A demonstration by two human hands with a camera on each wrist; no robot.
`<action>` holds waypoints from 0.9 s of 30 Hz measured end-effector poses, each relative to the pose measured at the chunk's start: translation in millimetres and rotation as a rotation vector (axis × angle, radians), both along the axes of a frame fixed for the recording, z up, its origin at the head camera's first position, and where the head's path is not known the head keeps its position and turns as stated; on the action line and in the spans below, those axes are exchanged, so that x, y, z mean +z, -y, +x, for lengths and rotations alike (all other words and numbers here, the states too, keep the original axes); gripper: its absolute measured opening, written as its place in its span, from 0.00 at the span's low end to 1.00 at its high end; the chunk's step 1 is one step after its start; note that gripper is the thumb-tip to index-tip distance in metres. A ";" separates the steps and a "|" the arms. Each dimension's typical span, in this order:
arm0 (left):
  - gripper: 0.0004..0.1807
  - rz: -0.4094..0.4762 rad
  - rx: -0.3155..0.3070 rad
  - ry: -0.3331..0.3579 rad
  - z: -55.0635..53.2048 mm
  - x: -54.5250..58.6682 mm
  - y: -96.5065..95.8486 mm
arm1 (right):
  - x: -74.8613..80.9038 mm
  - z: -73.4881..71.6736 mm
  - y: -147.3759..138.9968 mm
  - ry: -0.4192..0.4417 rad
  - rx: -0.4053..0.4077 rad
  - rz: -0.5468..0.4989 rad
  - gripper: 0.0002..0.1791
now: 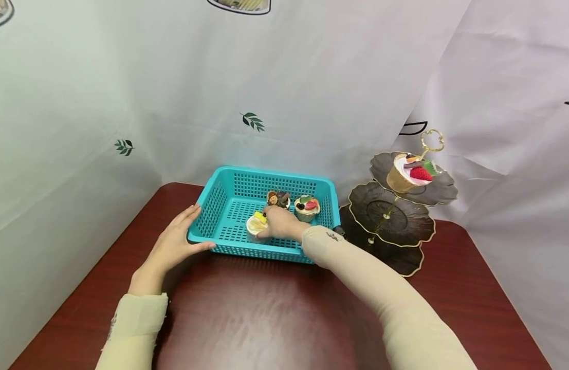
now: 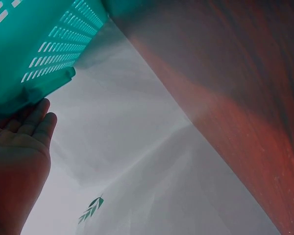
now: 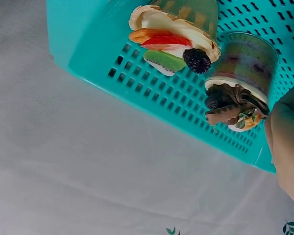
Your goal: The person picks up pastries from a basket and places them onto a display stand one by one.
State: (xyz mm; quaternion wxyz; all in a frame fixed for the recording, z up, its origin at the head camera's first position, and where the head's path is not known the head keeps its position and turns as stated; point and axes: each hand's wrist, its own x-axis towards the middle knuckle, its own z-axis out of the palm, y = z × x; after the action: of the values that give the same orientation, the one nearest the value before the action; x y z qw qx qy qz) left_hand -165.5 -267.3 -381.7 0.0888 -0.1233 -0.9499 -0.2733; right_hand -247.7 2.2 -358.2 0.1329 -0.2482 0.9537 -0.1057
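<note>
A turquoise plastic basket (image 1: 284,253) sits on the table. My left hand (image 1: 175,244) touches its front left corner, fingers along the left side and thumb at the front rim; in the left wrist view the fingers (image 2: 39,120) look fairly straight. Inside the basket, my right hand (image 1: 284,224) grips a cream dessert cup (image 1: 255,226) with yellow fruit on top. Just behind that hand is a chocolate-topped dessert cup (image 1: 279,199), also seen beside the hand in the right wrist view. To its right stands a fruit-topped dessert cup (image 1: 307,207).
Right of the basket stands a three-tier dark cake stand (image 1: 411,218) with gold edges. A strawberry-topped dessert cup (image 1: 402,177) is on its top tier. The dark red wooden table (image 1: 265,313) meets white printed cloth walls (image 1: 303,87) behind and at both sides.
</note>
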 end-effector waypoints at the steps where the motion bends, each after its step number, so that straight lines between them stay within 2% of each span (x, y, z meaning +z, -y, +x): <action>1: 0.56 0.000 0.001 0.002 0.7 -1.1 -0.5 | -1.1 0.4 -0.5 -0.003 -0.004 0.002 0.36; 13: 0.56 -0.009 -0.008 0.004 4.3 -9.2 -5.5 | -2.3 5.2 -8.8 -0.001 -0.044 -0.079 0.36; 20: 0.56 -0.014 -0.003 -0.013 4.5 -6.6 -2.2 | 6.2 5.7 -7.8 0.006 -0.037 -0.107 0.35; 27: 0.56 -0.009 -0.009 -0.033 0.3 -2.1 -0.1 | 18.4 5.7 -9.1 -0.017 -0.044 -0.104 0.36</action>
State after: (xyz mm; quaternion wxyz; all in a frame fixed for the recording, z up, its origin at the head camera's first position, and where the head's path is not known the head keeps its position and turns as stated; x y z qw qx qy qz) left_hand -165.3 -267.2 -383.8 0.1026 -0.1324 -0.9489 -0.2674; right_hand -242.0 11.3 -339.9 0.1092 -0.2346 0.9533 -0.1560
